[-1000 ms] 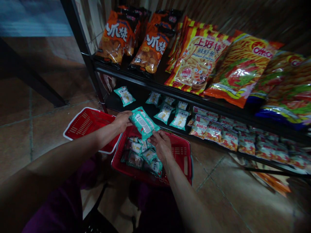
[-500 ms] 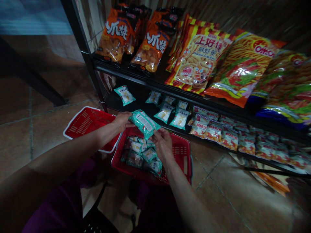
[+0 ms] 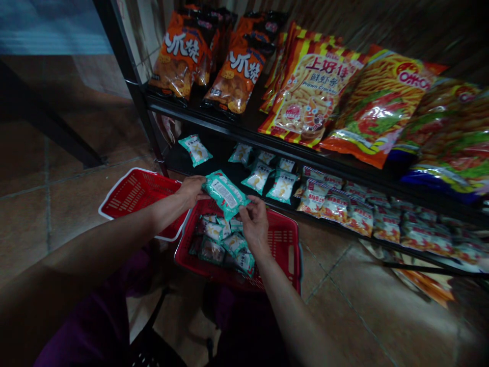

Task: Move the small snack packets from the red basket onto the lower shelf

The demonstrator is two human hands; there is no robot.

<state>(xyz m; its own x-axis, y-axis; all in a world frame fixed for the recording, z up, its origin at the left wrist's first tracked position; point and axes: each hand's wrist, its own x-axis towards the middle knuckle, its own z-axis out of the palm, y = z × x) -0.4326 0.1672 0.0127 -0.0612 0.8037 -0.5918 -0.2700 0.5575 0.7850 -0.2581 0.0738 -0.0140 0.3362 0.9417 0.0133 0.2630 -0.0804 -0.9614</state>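
Note:
A stack of small teal snack packets (image 3: 225, 193) is held between both hands above a red basket (image 3: 282, 239). My left hand (image 3: 193, 189) grips its left end with closed fingers. At the stack's right end, my right hand (image 3: 255, 220) is closed on the lower corner. Below them, the basket holds several more teal packets (image 3: 223, 242). More of the same packets (image 3: 260, 176) lie on the dark bottom shelf just beyond.
A second red basket (image 3: 132, 196) stands on the tiled floor to the left. A black shelf rack (image 3: 244, 132) carries large orange and striped snack bags above and red-white packets (image 3: 344, 206) on the bottom right. An orange bag lies on the floor at right.
My right hand has risen from the packets in the basket to the stack's right end and closed on it. The left hand and the stack have barely moved.

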